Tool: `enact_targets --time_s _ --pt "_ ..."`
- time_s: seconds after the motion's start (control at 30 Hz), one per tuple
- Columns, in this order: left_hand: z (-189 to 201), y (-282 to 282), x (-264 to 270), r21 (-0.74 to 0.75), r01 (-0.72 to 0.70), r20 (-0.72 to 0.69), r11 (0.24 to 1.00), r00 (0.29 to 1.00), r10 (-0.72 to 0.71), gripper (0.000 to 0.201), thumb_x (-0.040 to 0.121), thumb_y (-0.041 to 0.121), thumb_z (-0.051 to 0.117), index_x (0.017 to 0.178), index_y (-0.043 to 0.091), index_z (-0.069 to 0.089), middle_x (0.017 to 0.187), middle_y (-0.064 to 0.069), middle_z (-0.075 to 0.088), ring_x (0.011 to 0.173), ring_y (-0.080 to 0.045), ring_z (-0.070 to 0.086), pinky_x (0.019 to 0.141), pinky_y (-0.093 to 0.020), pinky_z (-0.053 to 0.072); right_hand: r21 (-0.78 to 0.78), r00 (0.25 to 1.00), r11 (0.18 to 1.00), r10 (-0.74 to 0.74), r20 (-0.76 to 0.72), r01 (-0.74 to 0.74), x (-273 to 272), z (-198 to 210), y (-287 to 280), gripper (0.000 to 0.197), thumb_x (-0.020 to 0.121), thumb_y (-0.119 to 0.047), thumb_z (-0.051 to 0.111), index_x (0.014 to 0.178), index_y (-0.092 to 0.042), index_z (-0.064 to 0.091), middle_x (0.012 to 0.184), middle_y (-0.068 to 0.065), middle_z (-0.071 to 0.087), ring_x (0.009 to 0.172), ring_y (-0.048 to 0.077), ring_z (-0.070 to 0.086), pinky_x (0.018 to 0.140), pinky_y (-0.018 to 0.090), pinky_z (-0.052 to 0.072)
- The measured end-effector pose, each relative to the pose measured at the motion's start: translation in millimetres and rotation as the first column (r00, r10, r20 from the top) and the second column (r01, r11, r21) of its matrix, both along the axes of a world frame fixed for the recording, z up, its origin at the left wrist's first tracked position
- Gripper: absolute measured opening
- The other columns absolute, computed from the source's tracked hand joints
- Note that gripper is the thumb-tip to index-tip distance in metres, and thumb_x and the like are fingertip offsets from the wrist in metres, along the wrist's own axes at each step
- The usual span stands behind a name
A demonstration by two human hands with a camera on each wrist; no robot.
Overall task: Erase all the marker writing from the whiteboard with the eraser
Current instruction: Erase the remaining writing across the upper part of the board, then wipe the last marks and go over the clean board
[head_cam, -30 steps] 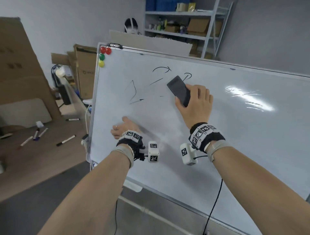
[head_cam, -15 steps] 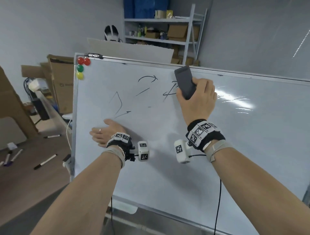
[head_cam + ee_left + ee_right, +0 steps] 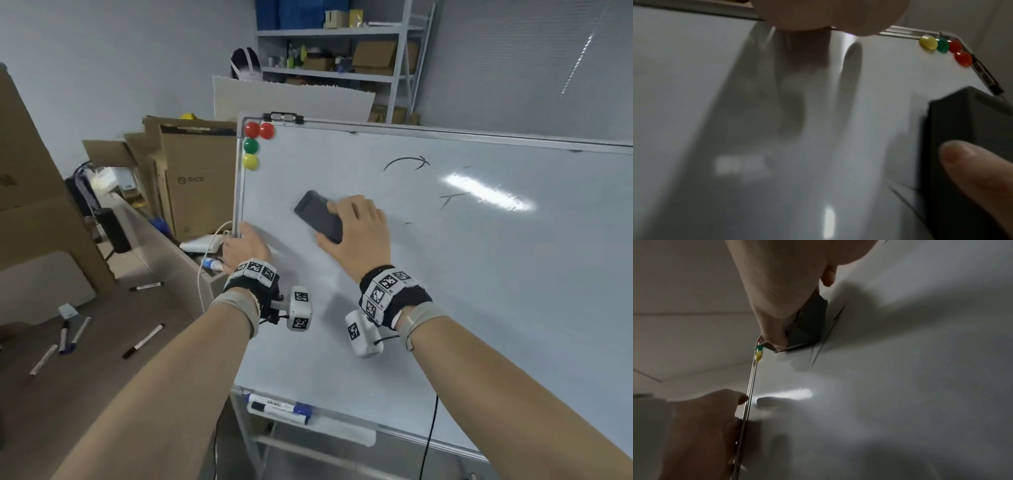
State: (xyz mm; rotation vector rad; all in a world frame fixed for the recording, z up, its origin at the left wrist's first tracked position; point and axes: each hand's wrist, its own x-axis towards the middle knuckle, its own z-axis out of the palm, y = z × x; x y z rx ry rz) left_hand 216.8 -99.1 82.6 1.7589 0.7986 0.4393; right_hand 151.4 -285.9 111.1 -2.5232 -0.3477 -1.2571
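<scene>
The whiteboard (image 3: 445,291) stands tilted in front of me. My right hand (image 3: 337,219) grips the dark eraser (image 3: 318,221) and presses it flat on the board's left part. Seen from the wrists, the eraser (image 3: 962,129) (image 3: 809,321) has a thin dark stroke beside it. My left hand (image 3: 245,246) grips the board's left frame edge, fingers curled round it (image 3: 705,426). Black marker writing is at the upper middle: an arc (image 3: 406,162) and short strokes (image 3: 452,198).
Red, green and yellow magnets (image 3: 251,146) sit in the board's top left corner. Markers lie in the tray (image 3: 279,407) under the board, and others on the brown surface (image 3: 144,341) at the left. Cardboard boxes (image 3: 191,181) and a shelf (image 3: 342,44) stand behind.
The right hand swept the eraser from the board's top middle down and left. The strokes on the left part are gone. The left hand moved from flat on the board to gripping its left edge.
</scene>
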Motion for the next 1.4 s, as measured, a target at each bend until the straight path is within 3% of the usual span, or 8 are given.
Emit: enact_targets --time_s 0.37,0.57,0.67,0.83,0.97,1.1,1.3,1.4 --pt "-13 6 -9 -0.119 0.082 0.107 0.99 0.992 -0.069 0.08 0.094 0.072 0.023 0.127 0.01 0.06 0.128 -0.013 0.064 0.124 -0.035 0.054 0.11 -0.056 0.034 0.3 0.95 0.918 -0.298 0.091 0.259 -11 25 -13 0.046 0.08 -0.041 0.074 0.114 -0.012 0.062 0.113 0.007 0.059 0.103 0.029 0.052 0.087 0.038 0.043" --pt "-22 8 -14 -0.026 0.052 0.049 0.998 0.997 -0.051 0.085 0.091 0.073 0.03 0.134 0.004 0.055 0.134 -0.019 0.058 0.128 -0.039 0.049 0.108 -0.056 0.036 -0.183 0.993 0.983 -0.051 -0.102 0.032 -30 -25 13 0.045 0.076 -0.043 0.071 0.109 -0.014 0.062 0.106 0.007 0.058 0.094 0.029 0.054 0.075 0.043 0.05" --pt "-21 5 -14 -0.016 0.064 0.057 0.998 0.996 -0.063 0.082 0.094 0.071 0.028 0.134 0.004 0.054 0.134 -0.017 0.057 0.127 -0.039 0.048 0.107 -0.056 0.036 0.026 0.984 0.984 -0.176 -0.034 0.177 -37 -24 -11 0.048 0.078 -0.041 0.077 0.112 -0.011 0.061 0.111 0.009 0.059 0.099 0.03 0.054 0.081 0.04 0.048" --pt "-22 0 -12 0.013 0.068 0.052 0.998 0.996 -0.068 0.08 0.096 0.069 0.028 0.134 0.003 0.053 0.136 -0.017 0.056 0.129 -0.035 0.047 0.108 -0.052 0.033 0.407 0.918 0.839 -0.397 0.003 0.361 -50 -34 -36 0.05 0.082 -0.041 0.073 0.111 -0.006 0.054 0.112 0.011 0.054 0.103 0.03 0.051 0.083 0.047 0.052" --pt "-22 1 -9 0.03 -0.003 0.076 1.0 0.997 0.0 0.075 0.098 0.065 0.029 0.13 0.003 0.057 0.135 -0.015 0.059 0.13 -0.031 0.047 0.108 -0.048 0.03 0.239 0.971 0.949 -0.167 -0.172 0.205 -47 -47 -2 0.054 0.076 -0.042 0.083 0.111 -0.011 0.056 0.112 0.008 0.054 0.099 0.03 0.056 0.083 0.042 0.051" --pt "-22 -2 -6 0.045 -0.068 0.081 0.997 0.995 0.064 0.077 0.098 0.066 0.026 0.128 0.003 0.058 0.132 -0.016 0.061 0.128 -0.031 0.048 0.107 -0.049 0.032 0.066 0.962 0.971 -0.216 -0.168 0.229 -48 -46 -2 0.055 0.08 -0.055 0.077 0.107 -0.011 0.056 0.108 0.007 0.056 0.094 0.029 0.056 0.083 0.04 0.043" --pt "-22 -10 -7 0.015 -0.1 0.073 0.995 0.992 0.098 0.073 0.098 0.062 0.026 0.126 0.005 0.06 0.129 -0.015 0.063 0.124 -0.032 0.052 0.104 -0.047 0.033 0.459 0.837 0.733 -0.546 -0.044 0.502 -54 -16 -84 0.059 0.088 -0.054 0.063 0.123 -0.008 0.055 0.118 0.014 0.056 0.106 0.035 0.054 0.092 0.049 0.048" --pt "-16 -12 -10 -0.008 -0.13 0.054 0.992 0.99 0.13 0.07 0.097 0.06 0.027 0.122 0.005 0.063 0.124 -0.014 0.066 0.121 -0.031 0.053 0.103 -0.046 0.035 0.581 0.831 0.662 -0.554 -0.047 0.474 -45 -9 -80 0.059 0.088 -0.052 0.065 0.126 -0.007 0.055 0.121 0.015 0.055 0.109 0.036 0.053 0.092 0.052 0.05"
